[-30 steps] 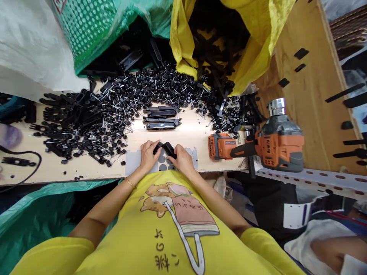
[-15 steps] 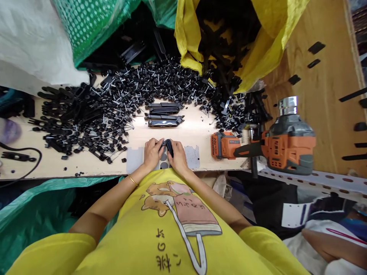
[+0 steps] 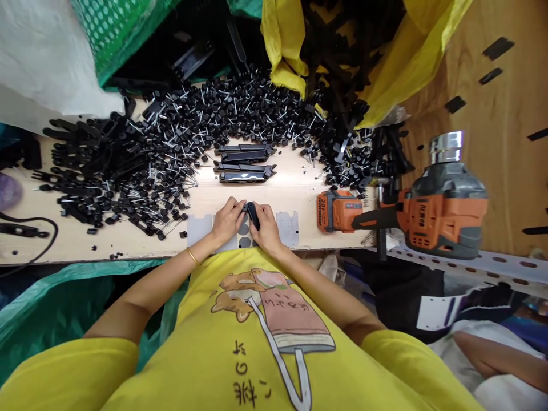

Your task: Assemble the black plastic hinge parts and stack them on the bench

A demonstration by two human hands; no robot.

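My left hand (image 3: 228, 221) is closed at the bench's front edge, its thumb and finger pinched on a small black part that is mostly hidden. Beside it, my right hand (image 3: 266, 230) is wrapped round a long black plastic piece (image 3: 253, 215), which points away from me. The two hands almost meet over a grey plate (image 3: 244, 229) with round dark spots. Farther back lie several long black assembled pieces (image 3: 246, 172), side by side in a small stack.
Small black parts with metal pins (image 3: 240, 111) are heaped across the back. Longer black pieces (image 3: 98, 148) pile up on the left. An orange cordless power tool (image 3: 445, 211) lies on the right. Behind stand a green bag (image 3: 124, 34) and a yellow bag (image 3: 282, 51).
The view has shifted slightly. Both hands stay close together over the grey plate, with the long black piece still in my right hand.
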